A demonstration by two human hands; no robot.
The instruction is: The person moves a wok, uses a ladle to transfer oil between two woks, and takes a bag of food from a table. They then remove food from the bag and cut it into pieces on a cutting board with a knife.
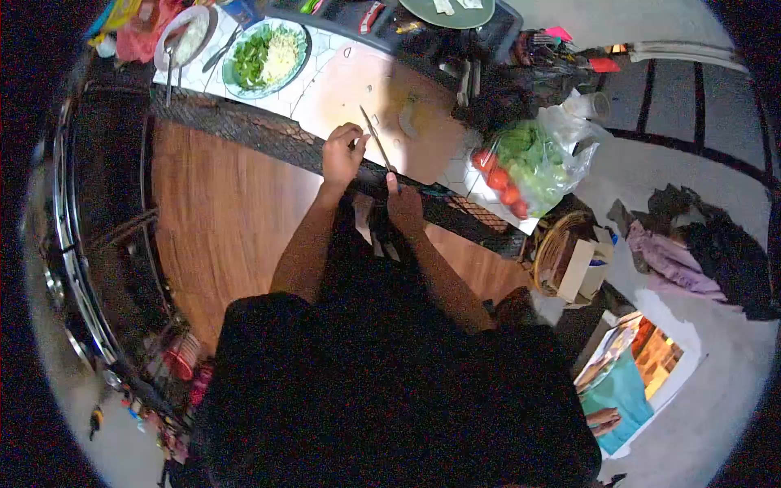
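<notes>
My right hand [404, 203] is wrapped round the handle of a knife [377, 141], whose blade points away from me over the counter. Just to its left, my left hand [342, 154] is closed, thumb and fingers pinched together near the counter edge. Whatever the pinch holds, if anything, is too small to make out. Beneath the blade lies a pale tan board or mat [338, 89] with a few small scraps on it. Beyond my left hand, an oval green-rimmed plate [230, 79] carries chopped green leaves [255, 61] and a pale chopped heap [281, 49].
Right of the board, a clear plastic bag [579, 134] holds red tomatoes [498, 179] and leafy greens [525, 146]. A bowl [210, 24] with white food and a spoon stands far left. A green plate [449, 15] sits at the back. A wicker basket [547, 252] is below right.
</notes>
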